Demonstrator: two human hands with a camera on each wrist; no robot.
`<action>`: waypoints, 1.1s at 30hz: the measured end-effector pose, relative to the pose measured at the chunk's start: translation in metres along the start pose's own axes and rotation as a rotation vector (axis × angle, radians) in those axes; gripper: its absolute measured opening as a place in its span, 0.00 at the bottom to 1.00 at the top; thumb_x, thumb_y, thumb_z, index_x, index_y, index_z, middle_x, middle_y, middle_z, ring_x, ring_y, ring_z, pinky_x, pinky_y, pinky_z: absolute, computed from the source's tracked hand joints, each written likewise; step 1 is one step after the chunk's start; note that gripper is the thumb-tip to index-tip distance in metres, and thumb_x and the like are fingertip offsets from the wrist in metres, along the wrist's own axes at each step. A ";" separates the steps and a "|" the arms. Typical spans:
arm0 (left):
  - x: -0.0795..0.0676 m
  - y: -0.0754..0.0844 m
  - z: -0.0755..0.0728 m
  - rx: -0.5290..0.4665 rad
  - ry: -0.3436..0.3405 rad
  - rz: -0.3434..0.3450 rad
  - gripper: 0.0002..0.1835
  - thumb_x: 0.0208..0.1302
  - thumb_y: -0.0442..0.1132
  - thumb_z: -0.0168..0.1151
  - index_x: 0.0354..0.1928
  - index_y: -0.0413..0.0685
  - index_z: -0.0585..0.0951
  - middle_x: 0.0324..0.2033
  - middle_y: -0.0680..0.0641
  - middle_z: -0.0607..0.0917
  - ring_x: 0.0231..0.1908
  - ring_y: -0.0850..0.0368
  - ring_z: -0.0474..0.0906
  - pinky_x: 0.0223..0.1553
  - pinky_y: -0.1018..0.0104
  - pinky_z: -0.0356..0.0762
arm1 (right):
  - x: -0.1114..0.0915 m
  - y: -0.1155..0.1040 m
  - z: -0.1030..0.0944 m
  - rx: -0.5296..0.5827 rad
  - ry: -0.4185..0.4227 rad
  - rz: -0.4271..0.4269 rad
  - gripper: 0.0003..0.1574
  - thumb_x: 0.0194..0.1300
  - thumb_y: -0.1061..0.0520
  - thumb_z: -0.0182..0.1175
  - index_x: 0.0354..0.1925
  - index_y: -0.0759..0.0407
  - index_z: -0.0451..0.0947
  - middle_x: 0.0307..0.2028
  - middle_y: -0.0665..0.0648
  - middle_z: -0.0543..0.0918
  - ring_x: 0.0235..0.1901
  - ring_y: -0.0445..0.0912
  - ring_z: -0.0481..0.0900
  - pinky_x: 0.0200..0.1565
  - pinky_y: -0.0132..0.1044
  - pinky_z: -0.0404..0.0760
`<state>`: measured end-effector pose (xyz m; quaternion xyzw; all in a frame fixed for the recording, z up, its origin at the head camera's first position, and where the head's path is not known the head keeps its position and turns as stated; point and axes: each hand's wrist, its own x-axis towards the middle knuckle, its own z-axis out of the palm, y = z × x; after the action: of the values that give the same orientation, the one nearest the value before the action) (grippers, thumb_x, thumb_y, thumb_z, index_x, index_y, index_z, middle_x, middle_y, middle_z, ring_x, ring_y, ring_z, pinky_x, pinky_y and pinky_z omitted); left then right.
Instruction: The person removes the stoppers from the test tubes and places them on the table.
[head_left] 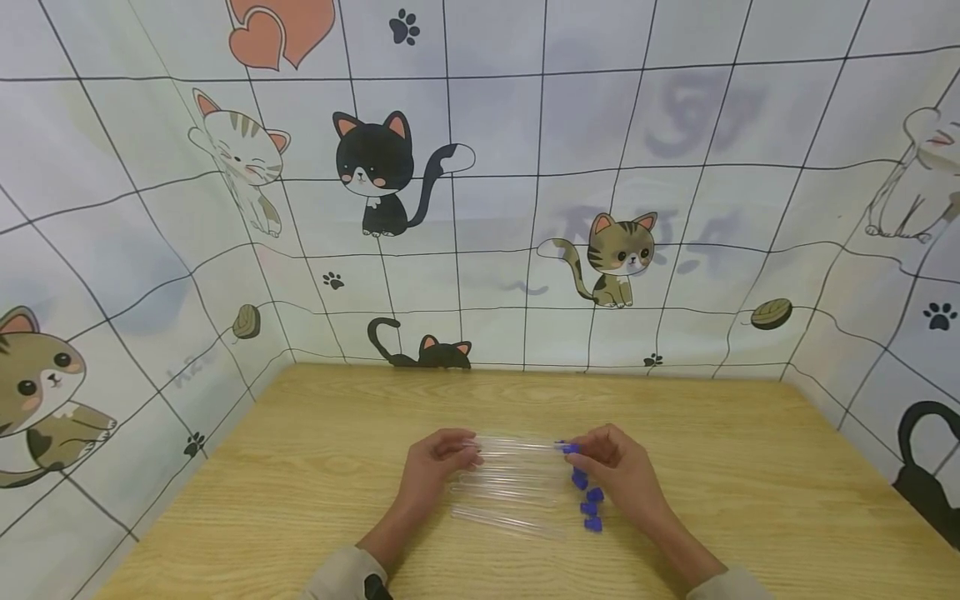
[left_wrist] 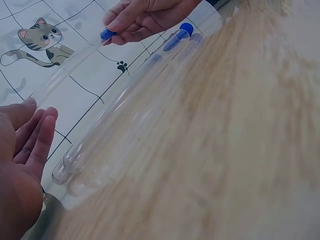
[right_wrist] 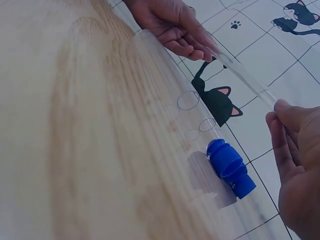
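A clear test tube [left_wrist: 67, 67] is held roughly level between the two hands, raised over the table. My left hand [head_left: 438, 471] pinches one end between thumb and fingers. At the other end, my right hand [head_left: 618, 471] pinches a blue stopper [left_wrist: 106, 35] at the tube's mouth; the fingertips partly hide it. Beneath the hands, several more clear test tubes [head_left: 510, 492] lie side by side on the table. Close to the right hand sit several loose blue stoppers [head_left: 588, 508] in an uneven column, some of them large in the right wrist view [right_wrist: 230, 167].
The wood-grain table [head_left: 337, 408] runs back to a white cloth wall [head_left: 495, 208] printed with grid lines, cats and paw prints. The same cloth rises along the left and right sides. A beige sleeve [head_left: 345, 575] covers the left forearm.
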<state>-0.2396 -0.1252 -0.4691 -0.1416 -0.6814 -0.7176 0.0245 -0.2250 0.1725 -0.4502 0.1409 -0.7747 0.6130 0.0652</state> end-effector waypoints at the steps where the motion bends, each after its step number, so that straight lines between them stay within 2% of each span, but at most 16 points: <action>1: 0.000 0.000 0.000 0.008 0.000 -0.004 0.19 0.62 0.34 0.64 0.52 0.30 0.77 0.41 0.34 0.84 0.38 0.50 0.84 0.41 0.59 0.81 | 0.000 -0.001 0.000 -0.002 -0.005 -0.008 0.21 0.58 0.52 0.69 0.46 0.62 0.77 0.45 0.56 0.84 0.45 0.46 0.81 0.47 0.33 0.78; 4: -0.001 0.004 0.001 0.044 -0.004 0.002 0.17 0.62 0.32 0.63 0.51 0.31 0.78 0.39 0.33 0.84 0.38 0.49 0.84 0.41 0.56 0.80 | -0.001 -0.003 0.000 -0.023 -0.006 -0.004 0.24 0.58 0.51 0.68 0.51 0.59 0.79 0.44 0.54 0.85 0.44 0.44 0.82 0.47 0.32 0.77; 7: -0.006 0.015 0.004 0.092 -0.012 0.037 0.13 0.62 0.31 0.63 0.49 0.35 0.80 0.36 0.35 0.84 0.35 0.47 0.83 0.40 0.54 0.80 | -0.002 -0.007 0.001 -0.056 0.016 0.011 0.19 0.58 0.53 0.68 0.49 0.57 0.82 0.42 0.52 0.86 0.42 0.42 0.83 0.45 0.31 0.78; 11: -0.012 0.031 0.008 0.127 -0.022 0.085 0.10 0.62 0.31 0.64 0.45 0.38 0.82 0.33 0.36 0.84 0.32 0.47 0.82 0.38 0.51 0.80 | -0.007 -0.023 0.004 -0.074 0.057 -0.006 0.16 0.58 0.58 0.68 0.46 0.60 0.83 0.40 0.56 0.86 0.39 0.42 0.84 0.41 0.31 0.80; 15: -0.014 0.036 0.009 0.121 -0.028 0.107 0.09 0.61 0.30 0.64 0.44 0.38 0.82 0.33 0.36 0.84 0.32 0.48 0.82 0.38 0.49 0.80 | -0.012 -0.040 0.007 -0.097 0.091 -0.044 0.14 0.58 0.62 0.68 0.44 0.65 0.83 0.39 0.60 0.86 0.36 0.42 0.84 0.38 0.31 0.80; 18: -0.014 0.036 0.009 0.118 -0.030 0.115 0.09 0.61 0.30 0.64 0.43 0.38 0.83 0.33 0.37 0.84 0.32 0.49 0.83 0.38 0.48 0.80 | -0.013 -0.044 0.009 -0.108 0.118 -0.063 0.13 0.57 0.63 0.68 0.42 0.66 0.83 0.38 0.60 0.86 0.35 0.42 0.85 0.37 0.31 0.81; 22: -0.015 0.035 0.009 0.121 -0.033 0.126 0.08 0.61 0.30 0.65 0.43 0.39 0.83 0.33 0.38 0.84 0.32 0.48 0.83 0.38 0.48 0.80 | -0.011 -0.039 0.009 -0.097 0.144 -0.096 0.12 0.56 0.64 0.68 0.41 0.66 0.83 0.38 0.60 0.86 0.35 0.42 0.85 0.36 0.31 0.81; 25: -0.015 0.035 0.009 0.119 -0.040 0.137 0.09 0.61 0.30 0.65 0.43 0.37 0.82 0.33 0.38 0.85 0.32 0.47 0.83 0.38 0.48 0.80 | -0.008 -0.026 0.008 -0.088 0.159 -0.116 0.12 0.56 0.64 0.69 0.41 0.64 0.84 0.38 0.58 0.86 0.35 0.42 0.85 0.34 0.30 0.81; 29: -0.016 0.035 0.009 0.105 -0.045 0.152 0.09 0.61 0.29 0.65 0.43 0.36 0.82 0.33 0.38 0.85 0.33 0.48 0.84 0.38 0.48 0.80 | -0.004 -0.009 0.006 -0.099 0.171 -0.120 0.13 0.55 0.59 0.70 0.41 0.59 0.85 0.38 0.54 0.87 0.36 0.42 0.85 0.31 0.29 0.80; 33: -0.017 0.036 0.009 0.107 -0.038 0.167 0.08 0.60 0.29 0.65 0.42 0.37 0.83 0.33 0.38 0.85 0.32 0.49 0.84 0.37 0.49 0.80 | -0.003 -0.003 0.004 -0.098 0.156 -0.113 0.15 0.54 0.53 0.71 0.41 0.56 0.85 0.38 0.51 0.87 0.37 0.42 0.85 0.32 0.29 0.80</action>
<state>-0.2136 -0.1214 -0.4382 -0.2101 -0.7048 -0.6730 0.0786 -0.2210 0.1682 -0.4489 0.1328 -0.7872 0.5789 0.1662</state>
